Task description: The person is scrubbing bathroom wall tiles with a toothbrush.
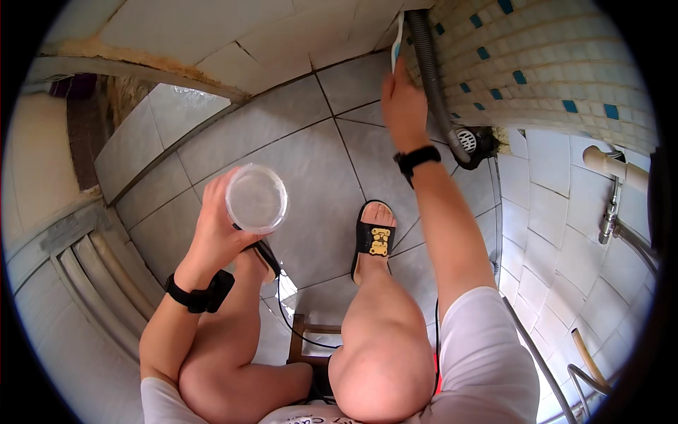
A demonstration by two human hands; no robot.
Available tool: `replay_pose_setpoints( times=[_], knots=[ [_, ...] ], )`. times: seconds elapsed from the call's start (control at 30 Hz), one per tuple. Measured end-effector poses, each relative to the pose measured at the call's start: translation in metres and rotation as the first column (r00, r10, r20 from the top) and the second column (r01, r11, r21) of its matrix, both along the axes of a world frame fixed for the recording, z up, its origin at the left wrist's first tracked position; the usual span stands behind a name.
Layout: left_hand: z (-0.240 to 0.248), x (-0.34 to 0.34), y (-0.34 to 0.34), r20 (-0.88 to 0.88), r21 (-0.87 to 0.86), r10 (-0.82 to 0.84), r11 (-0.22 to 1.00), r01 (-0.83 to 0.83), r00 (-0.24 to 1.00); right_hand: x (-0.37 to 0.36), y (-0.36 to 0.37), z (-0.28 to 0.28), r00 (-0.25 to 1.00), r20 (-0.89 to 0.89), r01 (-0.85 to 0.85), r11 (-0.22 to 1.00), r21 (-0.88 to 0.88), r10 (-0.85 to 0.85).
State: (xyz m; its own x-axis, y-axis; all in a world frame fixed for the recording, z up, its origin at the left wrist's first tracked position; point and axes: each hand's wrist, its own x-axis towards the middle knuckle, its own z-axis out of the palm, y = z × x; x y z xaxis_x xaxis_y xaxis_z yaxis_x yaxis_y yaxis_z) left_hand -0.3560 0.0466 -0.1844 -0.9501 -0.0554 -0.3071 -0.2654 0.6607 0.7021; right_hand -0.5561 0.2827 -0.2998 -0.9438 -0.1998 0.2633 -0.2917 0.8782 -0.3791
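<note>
Nearest the body, the person is seated low, a wooden stool partly visible beneath and a black cable running past it; 2 sandalled feet stand on the grey tile floor, the right sandal set well forward. The left hand is curled round the side of a clear cup, raised above the floor with its round face toward the camera; whether it contains liquid cannot be determined. Farther out, the right hand is closed on the handle of a slim white-and-blue brush, its exact finger placement hidden by the back of the hand. The brush points into the far corner, just beside the grey corrugated hose; contact with wall or hose cannot be confirmed. Step in hand, as judged: brushing in that narrow corner, cup in reserve. The next move appears to call for short strokes along the hose, with the wrist clear of it. Room is tight there: the pale wall bounds the far side, the mosaic wall the right. Open floor lies between the 2 hands.
</note>
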Motion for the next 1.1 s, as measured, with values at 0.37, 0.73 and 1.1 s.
replay_pose_setpoints(
  times=[0.37,0.73,1.1],
  knots=[
    [-0.002,0.001,0.001,0.007,-0.007,-0.006,1.0,0.006,1.0,0.024,0.007,-0.014,1.0,0.008,0.002,0.998,0.068,-0.003],
    [-0.001,0.0,0.003,0.003,0.021,0.004,1.0,-0.004,1.0,-0.039,0.002,0.013,0.998,-0.042,0.047,0.999,-0.016,-0.048],
    [0.002,0.005,-0.001,0.027,-0.002,-0.001,1.0,0.001,1.0,-0.029,0.009,0.007,0.998,0.057,-0.01,0.989,0.149,0.001]
  ],
)
